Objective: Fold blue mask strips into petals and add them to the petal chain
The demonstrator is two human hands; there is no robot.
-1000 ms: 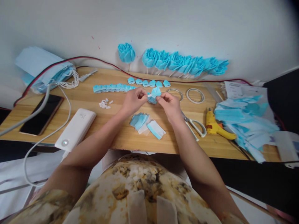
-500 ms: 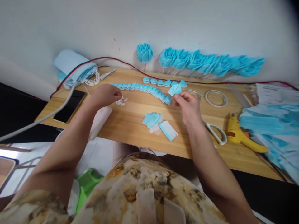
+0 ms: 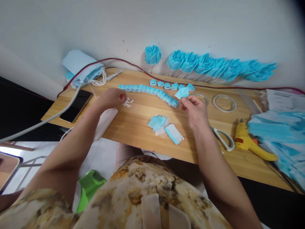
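Note:
My right hand [image 3: 195, 111] pinches a folded light-blue fabric petal [image 3: 182, 92] between thumb and fingers. My left hand [image 3: 113, 98] is closed beside a small heap of white scraps [image 3: 128, 102]; whatever its fingertips hold is too small to make out. Between both hands, a curved row of overlapping blue petals [image 3: 147, 90] runs across the wooden table [image 3: 140, 135]. Behind it lies a shorter row of separate petals [image 3: 167, 86]. Nearer to me are flat blue and white fabric pieces [image 3: 157, 123], with a folded one [image 3: 174, 133] at their right.
Blue fabric flowers [image 3: 205, 63] on sticks lean along the wall. Two tape rolls [image 3: 234, 103], scissors [image 3: 225, 138], a yellow glue gun [image 3: 241, 136] and blue fabric [image 3: 276, 127] are on the right. A phone [image 3: 75, 106], a white cable [image 3: 68, 106] and masks [image 3: 82, 65] are on the left.
The whole scene has shifted slightly to the right in view. Against the table, my left hand has drawn back a little from the white scraps; my right hand keeps its pinch on the petal.

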